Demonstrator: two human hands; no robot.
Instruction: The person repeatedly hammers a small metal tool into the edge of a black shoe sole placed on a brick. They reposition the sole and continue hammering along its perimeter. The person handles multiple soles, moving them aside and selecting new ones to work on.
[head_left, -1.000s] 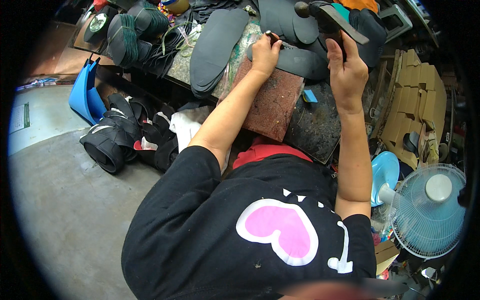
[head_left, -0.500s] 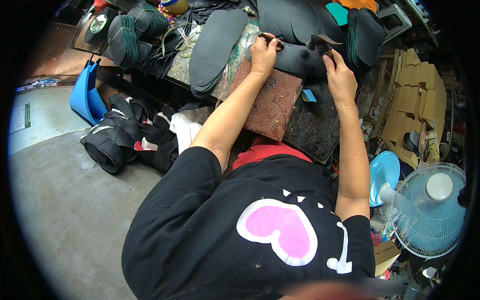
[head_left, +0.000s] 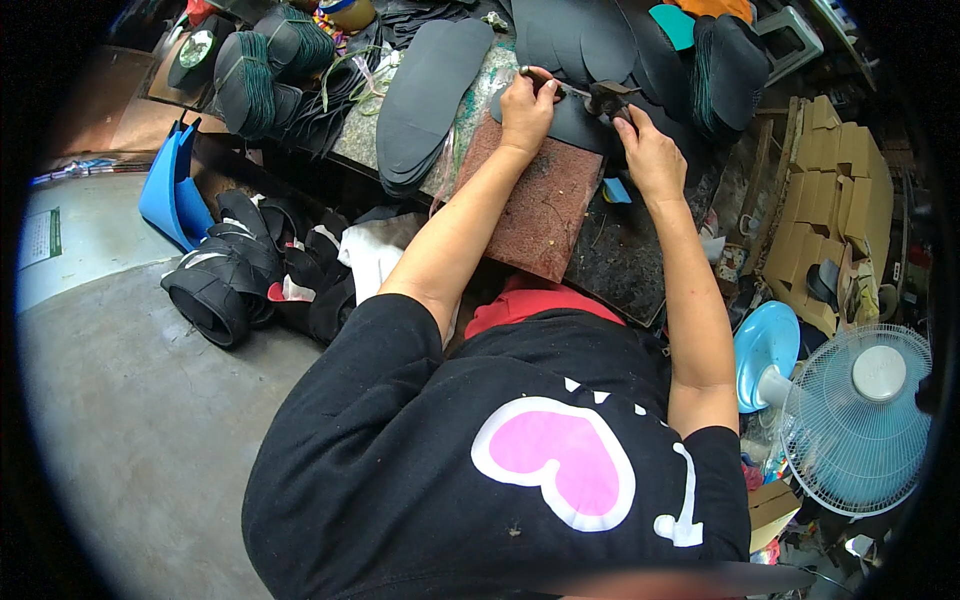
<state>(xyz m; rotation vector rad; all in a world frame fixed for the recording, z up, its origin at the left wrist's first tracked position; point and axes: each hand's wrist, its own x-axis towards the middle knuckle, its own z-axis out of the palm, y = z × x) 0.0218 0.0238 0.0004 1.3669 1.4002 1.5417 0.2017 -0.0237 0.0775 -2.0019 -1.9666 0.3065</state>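
Up top, both hands' fingers close: left hand (head_left: 525,108) pinning a thin tool (head_left: 556,86), right hand (head_left: 648,155) gripping a hammer (head_left: 607,96).

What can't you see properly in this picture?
All in the head view:
- Metal tool: too small to tell its kind; the left hand covers most of it.
- Hammer: its handle is hidden inside the right hand.
- Dark sole being worked: partly covered by both hands.
- Fan: its base is lost in clutter.

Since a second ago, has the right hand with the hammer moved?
Yes. The right hand has come down with the hammer onto the black sole, closer to the reddish-brown board.
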